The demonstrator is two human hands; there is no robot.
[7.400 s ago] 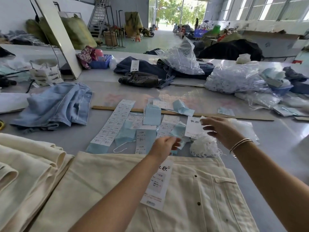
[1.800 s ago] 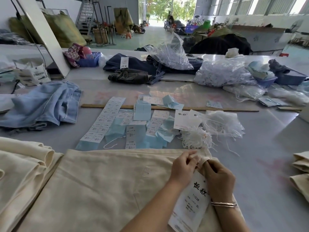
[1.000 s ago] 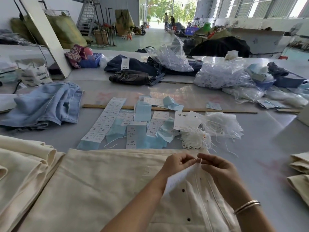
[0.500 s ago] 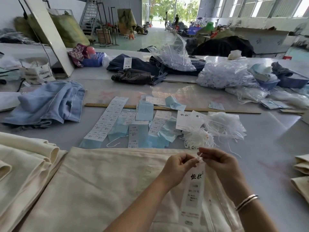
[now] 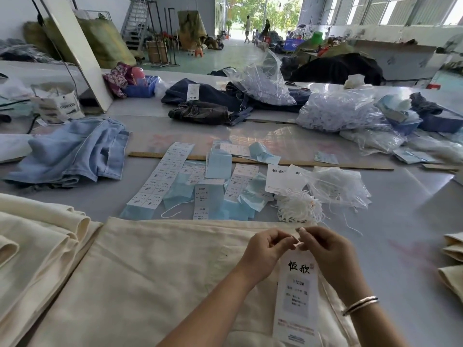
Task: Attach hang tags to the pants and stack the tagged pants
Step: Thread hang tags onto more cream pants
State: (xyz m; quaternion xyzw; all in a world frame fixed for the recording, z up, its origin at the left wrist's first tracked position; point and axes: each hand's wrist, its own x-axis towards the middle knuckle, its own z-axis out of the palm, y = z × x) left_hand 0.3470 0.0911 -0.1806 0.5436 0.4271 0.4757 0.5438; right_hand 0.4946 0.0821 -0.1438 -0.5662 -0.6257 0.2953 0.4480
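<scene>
- Lying at the far left edge: folded cream pants (image 5: 37, 236), piled soft and thick on the counter (image 5: 400, 221).
- Sprawling behind them: light blue jeans (image 5: 72, 151), limp and rumpled.
- Spreading across the near middle: the cream pants in work (image 5: 150, 271), flat and floppy; probably best lifted by the waistband with both hands, since one-corner lifting would likely let the cloth sag and unfold.
- Lying beyond the waistband: sticker sheets (image 5: 162, 179) and a tangle of white loops (image 5: 299, 207), light and likely easy to snag.
- Pinching a bit of white string: left hand (image 5: 268, 249), fingers curled tight, just at the waistband.
- Hanging below the two hands: the hang tag (image 5: 297, 296), thin stiff card, light, probably easy to crease; safer held by its string end.
- Pinching the same string: right hand (image 5: 325, 249), fingertips nearly touching the left's.
- Poking in at the right edge: more folded cream cloth (image 5: 453, 259), well apart from the hands.
</scene>
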